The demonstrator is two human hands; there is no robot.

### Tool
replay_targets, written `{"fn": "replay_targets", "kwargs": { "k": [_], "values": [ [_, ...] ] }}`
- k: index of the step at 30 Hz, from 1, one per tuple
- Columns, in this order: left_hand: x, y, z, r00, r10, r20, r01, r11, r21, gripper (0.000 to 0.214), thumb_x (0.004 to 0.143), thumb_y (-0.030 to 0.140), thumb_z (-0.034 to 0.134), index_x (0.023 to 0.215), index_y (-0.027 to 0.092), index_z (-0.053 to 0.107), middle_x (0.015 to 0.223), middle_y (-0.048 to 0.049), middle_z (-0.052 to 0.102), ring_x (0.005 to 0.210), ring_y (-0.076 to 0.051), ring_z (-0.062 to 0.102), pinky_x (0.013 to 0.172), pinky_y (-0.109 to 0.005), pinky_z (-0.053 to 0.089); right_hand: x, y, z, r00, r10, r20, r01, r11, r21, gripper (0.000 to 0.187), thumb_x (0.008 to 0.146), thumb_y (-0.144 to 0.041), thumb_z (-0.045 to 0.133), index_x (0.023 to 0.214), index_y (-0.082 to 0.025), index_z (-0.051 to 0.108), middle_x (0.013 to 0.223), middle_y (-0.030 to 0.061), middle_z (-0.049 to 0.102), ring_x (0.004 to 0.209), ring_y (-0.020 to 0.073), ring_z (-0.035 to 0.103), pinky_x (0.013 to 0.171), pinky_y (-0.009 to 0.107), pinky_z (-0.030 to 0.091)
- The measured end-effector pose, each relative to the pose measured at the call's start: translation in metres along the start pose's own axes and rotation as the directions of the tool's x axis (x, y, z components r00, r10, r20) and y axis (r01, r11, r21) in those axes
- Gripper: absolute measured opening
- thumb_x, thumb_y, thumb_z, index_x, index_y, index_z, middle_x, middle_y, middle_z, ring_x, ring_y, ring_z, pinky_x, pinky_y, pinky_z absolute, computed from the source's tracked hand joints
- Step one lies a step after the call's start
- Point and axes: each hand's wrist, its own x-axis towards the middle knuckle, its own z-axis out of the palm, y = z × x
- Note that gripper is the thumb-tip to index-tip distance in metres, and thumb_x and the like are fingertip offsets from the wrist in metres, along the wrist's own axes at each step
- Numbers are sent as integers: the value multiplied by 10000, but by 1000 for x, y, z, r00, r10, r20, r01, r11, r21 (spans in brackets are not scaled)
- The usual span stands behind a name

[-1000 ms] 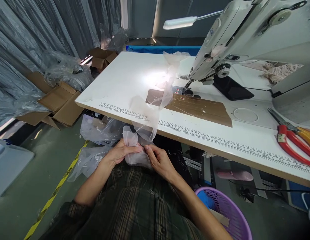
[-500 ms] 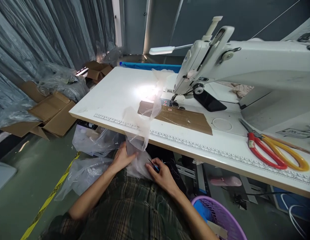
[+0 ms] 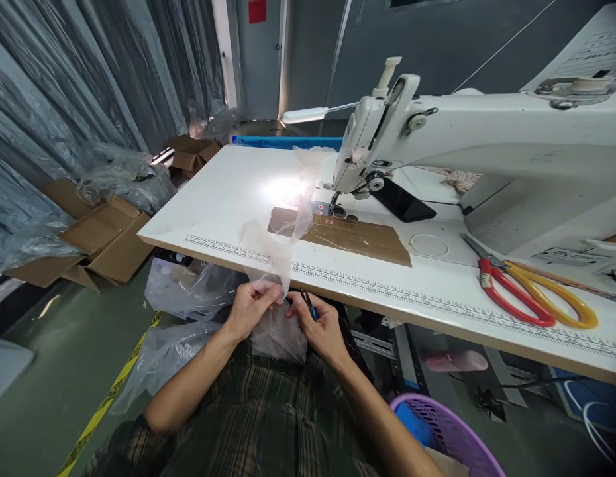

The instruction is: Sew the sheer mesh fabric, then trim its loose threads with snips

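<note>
Sheer white fabric (image 3: 273, 248) runs from beside the needle area over the table's front edge and down into my lap. My left hand (image 3: 251, 306) pinches it just below that edge. Close by on the right, my right hand (image 3: 318, 324) holds small thread snips (image 3: 309, 305) with dark blades and a blue part; its fingertips are near the fabric, and I cannot tell whether they grip it too. Behind the fabric stands a white sewing machine (image 3: 367, 146), its lamp lighting the table. A brown cardboard strip (image 3: 358, 240) lies in front of the needle.
Red-and-yellow-handled scissors (image 3: 531, 291) lie on the table's (image 3: 203, 205) right side, and a black phone (image 3: 402, 199) lies beneath the machine arm. A purple basket (image 3: 450, 430) stands below right. Cardboard boxes (image 3: 104, 232) and plastic bags (image 3: 189, 285) are at the left.
Both hands have moved up toward the table edge and closer together. My left hand, spread on the fabric before, now pinches it. The camera view has shifted slightly right.
</note>
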Motion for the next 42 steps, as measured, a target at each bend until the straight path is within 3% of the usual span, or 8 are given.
{"fn": "replay_targets", "kwargs": {
  "k": [13, 16, 19, 24, 29, 34, 38, 42],
  "values": [
    [-63, -60, -10, 948, -283, 148, 302, 946, -121, 406, 720, 529, 710, 822, 137, 675, 703, -43, 641, 653, -152, 549, 641, -262, 422, -19, 7, 23, 960, 260, 104, -277, 937, 214, 487, 728, -650, 633, 752, -164, 639, 470, -48, 445, 389, 93, 360, 377, 228, 299],
    [-53, -52, -28, 979, -97, -181, 93, 995, -27, 517, 732, 477, 719, 1138, 189, 579, 1000, -74, 636, 835, -174, 578, 769, -271, 451, -22, 4, 16, 982, 176, 67, -183, 976, 121, 392, 805, -551, 605, 730, -167, 634, 531, -32, 462, 445, 100, 379, 412, 229, 315],
    [-39, -32, -46, 803, 315, -507, -219, 946, 240, 463, 782, 454, 663, 1172, 227, 557, 1185, -91, 547, 996, -199, 541, 900, -291, 421, -28, -1, 6, 990, 14, 143, -9, 999, -35, 312, 886, -402, 531, 715, -163, 638, 586, -15, 495, 522, 112, 422, 490, 230, 355],
    [-13, 4, -44, 929, 362, 79, -368, 880, 300, 280, 855, 423, 577, 949, 204, 724, 1055, -101, 651, 1051, -250, 573, 966, -347, 398, -40, -16, -5, 869, -111, 482, 182, 978, -103, 229, 853, -168, 473, 855, -174, 701, 624, -20, 570, 527, 105, 442, 530, 218, 378],
    [2, 7, -19, 808, 93, 582, -140, 990, 36, 412, 787, 555, 621, 742, 159, 725, 1080, -128, 697, 1006, -276, 632, 885, -353, 455, -42, -26, -17, 830, -2, 557, 36, 998, -51, 216, 835, -183, 507, 793, -174, 719, 578, -25, 559, 484, 93, 436, 481, 205, 381],
    [-1, -2, -12, 980, -8, 200, 43, 985, -169, 357, 763, 502, 687, 729, 149, 646, 766, -67, 712, 676, -152, 624, 645, -245, 463, -31, -15, -32, 918, 245, 311, -288, 952, 102, 309, 802, -448, 634, 786, -148, 709, 576, -6, 603, 380, 73, 431, 362, 200, 349],
    [-10, -6, -13, 994, 67, -83, -70, 997, -39, 318, 804, 461, 656, 818, 148, 600, 778, -45, 661, 667, -129, 594, 617, -233, 463, -21, -11, -33, 949, 249, 194, -290, 930, 226, 366, 742, -518, 696, 783, -155, 691, 688, 36, 701, 346, 53, 425, 349, 202, 340],
    [-26, -4, -16, 666, 698, -264, -536, 693, 481, 291, 762, 269, 726, 987, 176, 568, 968, -53, 601, 886, -163, 584, 775, -295, 482, -19, -15, -28, 961, 209, 184, -251, 936, 247, 391, 780, -542, 663, 713, -157, 684, 597, 17, 660, 341, 52, 413, 351, 202, 301]
  ]
}}
